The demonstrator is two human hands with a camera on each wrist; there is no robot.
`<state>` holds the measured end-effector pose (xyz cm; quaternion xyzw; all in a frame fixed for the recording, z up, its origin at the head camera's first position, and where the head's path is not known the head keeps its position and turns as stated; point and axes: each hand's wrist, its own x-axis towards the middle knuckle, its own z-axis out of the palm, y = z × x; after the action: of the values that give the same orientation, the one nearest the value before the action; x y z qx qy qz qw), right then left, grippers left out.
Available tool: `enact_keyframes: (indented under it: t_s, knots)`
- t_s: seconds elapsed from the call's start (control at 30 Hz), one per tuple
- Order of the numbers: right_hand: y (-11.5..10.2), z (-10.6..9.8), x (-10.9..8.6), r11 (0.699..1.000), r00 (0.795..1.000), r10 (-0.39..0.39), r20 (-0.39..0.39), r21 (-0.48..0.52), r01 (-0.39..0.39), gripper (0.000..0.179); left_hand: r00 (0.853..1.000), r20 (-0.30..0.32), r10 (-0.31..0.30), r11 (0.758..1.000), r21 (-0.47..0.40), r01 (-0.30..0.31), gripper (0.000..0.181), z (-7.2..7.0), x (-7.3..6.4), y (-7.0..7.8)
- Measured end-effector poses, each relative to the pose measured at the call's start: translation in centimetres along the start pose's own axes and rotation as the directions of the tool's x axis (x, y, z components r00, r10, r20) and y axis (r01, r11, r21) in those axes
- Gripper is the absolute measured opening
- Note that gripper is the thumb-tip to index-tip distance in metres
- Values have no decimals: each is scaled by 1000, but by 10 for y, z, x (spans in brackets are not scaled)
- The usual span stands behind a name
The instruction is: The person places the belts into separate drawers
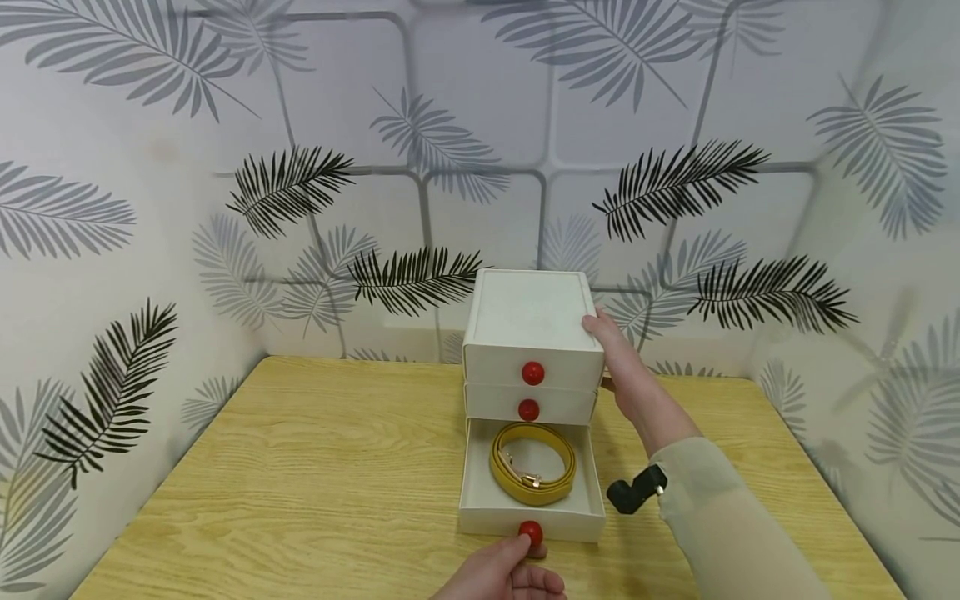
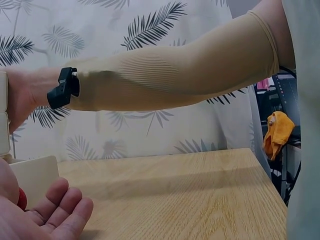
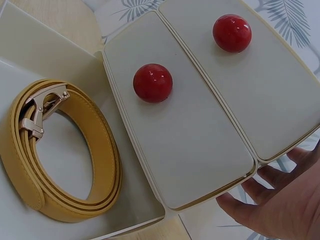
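A small white drawer unit with red knobs stands toward the back of the table, its bottom drawer pulled out. Inside that drawer lies a coiled yellow belt with a gold-coloured buckle. At the drawer's front, my left hand pinches the red knob between thumb and index finger; the other fingers are loosely bent below. My right hand rests against the unit's right side, thumb at the top edge. The right wrist view shows its fingers spread along that side.
The unit's upper two drawers, with a top knob and a middle knob, are closed. A leaf-patterned curtain surrounds the wooden table. Beyond the table's edge hangs an orange cloth. A black device is strapped to the right wrist.
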<state>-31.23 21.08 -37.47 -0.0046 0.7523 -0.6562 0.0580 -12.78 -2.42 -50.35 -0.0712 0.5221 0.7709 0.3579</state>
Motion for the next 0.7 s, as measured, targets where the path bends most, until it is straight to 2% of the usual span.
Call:
enact_keyframes:
  t_s: [0.17, 0.47, 0.7]
  knots:
    - [0, 0, -1, 1000, 1000, -4, 6, 1, 4, 83, 1000, 9, 6, 1000, -16, -6, 39, 1, -1, 1]
    - [-1, 0, -2, 1000, 1000, 18, 0, 4, -18, 82, 998, 7, 61, 998, -4, -61, 37, 0, 4, -1]
    - [-2, 0, -2, 1000, 1000, 23, -1, 4, -23, 82, 999, 26, 39, 997, -72, -37, 38, 0, 4, 2]
